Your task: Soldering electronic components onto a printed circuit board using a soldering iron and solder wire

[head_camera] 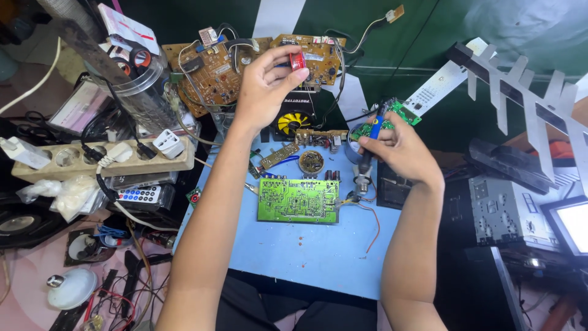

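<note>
My left hand is raised over the bench and pinches a small red spool between thumb and fingers. My right hand grips a soldering iron with a dark handle, tip pointing down toward the right edge of a green circuit board. That board lies flat on a light blue work mat between my forearms. A small round part and a narrow brown board strip lie just behind it.
Brown circuit boards lean at the back. A beige power strip with plugs, a remote and tangled cables crowd the left. A white bulb lies at lower left. A metal chassis and an aerial fill the right.
</note>
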